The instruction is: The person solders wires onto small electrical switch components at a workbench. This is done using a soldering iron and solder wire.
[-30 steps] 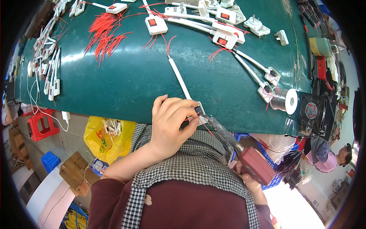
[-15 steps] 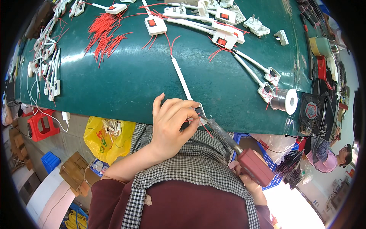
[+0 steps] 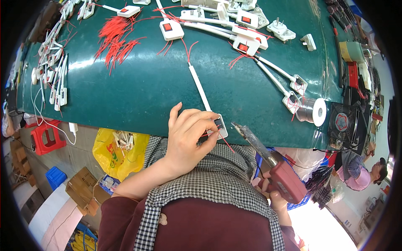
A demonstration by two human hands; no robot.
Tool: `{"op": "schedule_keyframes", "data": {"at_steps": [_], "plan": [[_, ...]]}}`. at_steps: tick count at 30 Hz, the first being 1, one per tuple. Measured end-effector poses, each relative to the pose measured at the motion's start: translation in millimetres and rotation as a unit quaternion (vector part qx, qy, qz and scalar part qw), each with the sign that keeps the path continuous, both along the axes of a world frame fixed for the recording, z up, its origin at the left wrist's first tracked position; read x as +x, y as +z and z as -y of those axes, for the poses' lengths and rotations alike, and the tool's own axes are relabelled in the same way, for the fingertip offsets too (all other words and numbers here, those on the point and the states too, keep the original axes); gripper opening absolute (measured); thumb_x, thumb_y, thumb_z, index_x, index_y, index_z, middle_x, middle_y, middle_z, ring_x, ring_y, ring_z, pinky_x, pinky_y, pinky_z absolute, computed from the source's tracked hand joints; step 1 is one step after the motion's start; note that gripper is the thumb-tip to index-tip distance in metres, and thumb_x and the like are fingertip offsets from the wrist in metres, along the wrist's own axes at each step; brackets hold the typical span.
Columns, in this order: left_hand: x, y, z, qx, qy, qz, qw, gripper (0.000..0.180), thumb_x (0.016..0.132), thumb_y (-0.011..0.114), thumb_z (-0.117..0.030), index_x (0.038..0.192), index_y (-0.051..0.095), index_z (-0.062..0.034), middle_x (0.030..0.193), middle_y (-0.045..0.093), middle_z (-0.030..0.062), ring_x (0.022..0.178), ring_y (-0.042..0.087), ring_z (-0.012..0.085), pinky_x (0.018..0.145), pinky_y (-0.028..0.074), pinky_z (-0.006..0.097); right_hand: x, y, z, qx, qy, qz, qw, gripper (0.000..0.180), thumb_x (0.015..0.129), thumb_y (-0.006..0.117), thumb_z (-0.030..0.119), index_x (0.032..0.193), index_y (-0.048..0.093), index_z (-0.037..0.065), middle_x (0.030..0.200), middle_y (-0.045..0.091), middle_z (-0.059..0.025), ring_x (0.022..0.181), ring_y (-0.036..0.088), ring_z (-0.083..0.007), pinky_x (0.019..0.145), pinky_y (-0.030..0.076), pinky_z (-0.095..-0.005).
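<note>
Two hands are at work at the near edge of a dark green surface [image 3: 138, 92]. The left hand [image 3: 188, 140] curls its fingers over a small white switch housing [image 3: 220, 126] lying at that edge, its grip pinching thin red wires against the open housing, from which a white cable [image 3: 200, 85] runs away across the surface. The right hand [image 3: 276, 198] is below the edge, its grip clenched around the red handle of a soldering gun [image 3: 278, 178], whose metal tip points up toward the housing and stands just beside it (whether it touches, I cannot tell). Farther off lie a loose bundle of red wires [image 3: 115, 37], several white switches with red rockers [image 3: 171, 29] on white cords, and a spool of solder wire [image 3: 313, 111] next to a small black fan [image 3: 344, 126]. Under the surface hangs a yellow plastic bag [image 3: 113, 157] with white parts in it, and a red stool [image 3: 46, 138] stands on the floor to the left.
</note>
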State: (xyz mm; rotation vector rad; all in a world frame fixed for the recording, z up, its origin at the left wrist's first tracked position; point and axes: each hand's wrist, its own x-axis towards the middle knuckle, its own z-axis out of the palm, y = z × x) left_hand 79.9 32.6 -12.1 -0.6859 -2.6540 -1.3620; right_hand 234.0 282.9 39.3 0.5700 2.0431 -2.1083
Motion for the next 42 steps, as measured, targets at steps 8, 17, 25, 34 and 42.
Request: {"op": "schedule_keyframes", "data": {"at_steps": [8,17,25,34,42], "plan": [[-33.5,11.5,-15.2,0.008,-0.190,0.059,0.980,0.040,0.076,0.071,-0.012,0.114,0.058,-0.0071,0.126,0.059,0.0114,0.116,0.057,0.0287,0.106,0.034,0.053,-21.1,-3.8,-0.6,0.016,-0.124,-0.168,0.978,0.077,0.083,0.071,0.042,0.133,0.036,-0.004,0.106,0.056,-0.0169,0.058,0.054,-0.0149,0.048,0.044,-0.0233],[-101.3,22.0,-63.5,-0.040,-0.146,-0.126,0.980,0.033,0.081,0.067,-0.019,0.110,0.062,-0.0061,0.096,0.066,0.0132,0.090,0.063,0.0340,0.082,0.049,0.044,-17.5,-11.9,-25.1,0.180,-0.248,-0.288,0.907,0.064,0.094,0.053,0.041,0.133,0.034,-0.005,0.109,0.053,-0.0162,0.058,0.049,-0.0109,0.050,0.039,-0.0205],[-156.9,-1.1,29.0,-0.231,0.246,-0.107,0.935,0.055,0.080,0.073,-0.025,0.122,0.047,-0.0008,0.096,0.060,0.0149,0.091,0.058,0.0321,0.076,0.046,0.043,-25.6,-10.4,-8.4,0.126,-0.242,-0.251,0.929,0.061,0.094,0.054,0.038,0.132,0.034,-0.005,0.109,0.053,-0.0181,0.060,0.050,-0.0149,0.050,0.041,-0.0216],[-35.0,29.1,7.5,-0.397,0.040,-0.150,0.904,0.027,0.071,0.062,-0.005,0.098,0.062,-0.0061,0.077,0.052,0.0064,0.074,0.056,0.0222,0.067,0.046,0.036,-19.3,-13.5,-6.3,0.160,-0.175,-0.237,0.942,0.062,0.093,0.055,0.039,0.130,0.035,-0.007,0.109,0.051,-0.0202,0.064,0.052,-0.0170,0.050,0.043,-0.0226],[-14.0,36.0,31.6,-0.093,-0.022,-0.007,0.995,0.052,0.061,0.080,-0.006,0.110,0.061,-0.0082,0.107,0.058,0.0078,0.101,0.053,0.0290,0.087,0.042,0.039,-27.1,-4.8,5.4,0.135,-0.185,-0.238,0.944,0.065,0.092,0.055,0.040,0.129,0.035,-0.009,0.103,0.053,-0.0195,0.060,0.052,-0.0160,0.048,0.041,-0.0224]]}}
